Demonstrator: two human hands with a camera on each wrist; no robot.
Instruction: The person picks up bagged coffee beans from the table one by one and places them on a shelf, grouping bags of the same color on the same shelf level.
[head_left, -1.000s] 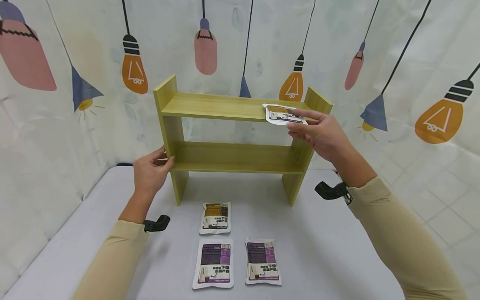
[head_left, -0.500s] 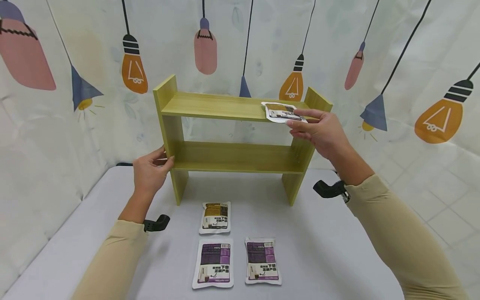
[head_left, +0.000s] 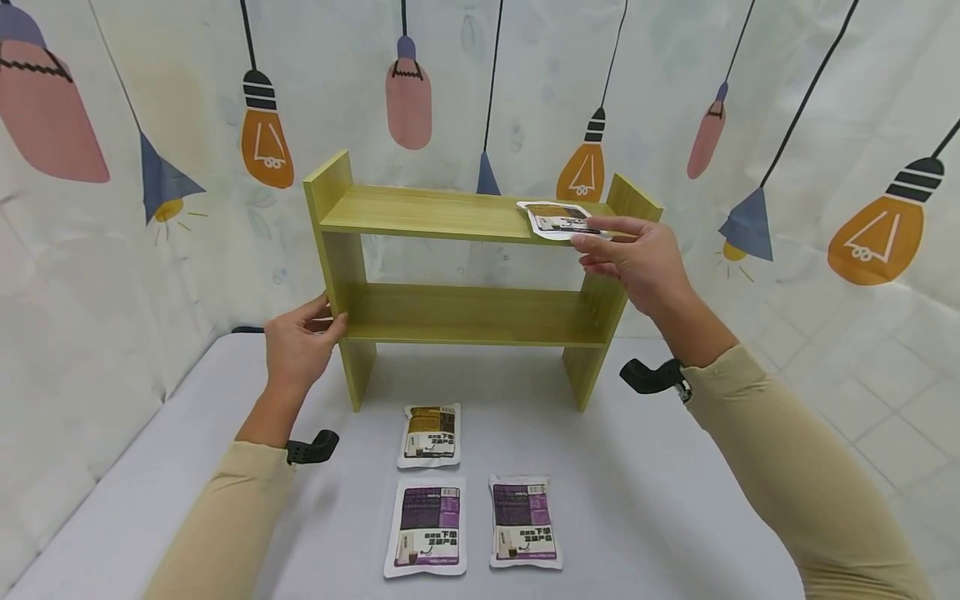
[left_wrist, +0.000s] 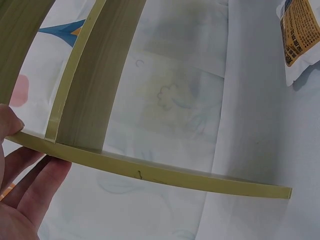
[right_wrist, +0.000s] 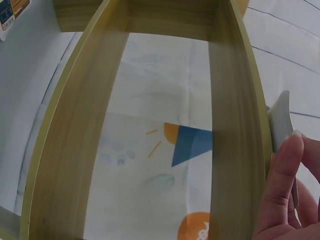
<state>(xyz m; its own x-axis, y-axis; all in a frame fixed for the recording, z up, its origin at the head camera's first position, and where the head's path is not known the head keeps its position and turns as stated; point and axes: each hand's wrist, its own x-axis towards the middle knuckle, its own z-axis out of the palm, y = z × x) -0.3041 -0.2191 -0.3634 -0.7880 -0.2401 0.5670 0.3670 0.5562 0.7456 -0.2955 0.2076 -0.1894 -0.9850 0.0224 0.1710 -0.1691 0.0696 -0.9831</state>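
Note:
A two-tier yellow-green wooden shelf [head_left: 472, 317] stands on the white-covered table. My left hand [head_left: 300, 342] grips its left side panel, thumb in front and fingers behind, as the left wrist view [left_wrist: 30, 190] also shows. Between the thumb and fingers of my right hand [head_left: 637, 258] is a white pouch with a brown-and-white label [head_left: 555, 221], pinched by its right edge. That pouch lies nearly flat over the right part of the top board. In the right wrist view the pouch [right_wrist: 281, 120] appears edge-on beside the top board; whether it touches the board I cannot tell.
A brown-labelled pouch [head_left: 430, 436] lies on the table in front of the shelf. Nearer are two purple-labelled pouches, one left [head_left: 426, 527] and one right [head_left: 525, 522]. Behind the shelf hangs a backdrop [head_left: 480, 100] printed with lamps and bulbs.
My right hand has shifted slightly left and inward with the pouch, which now reaches farther over the top board. My left hand keeps its grip on the side panel.

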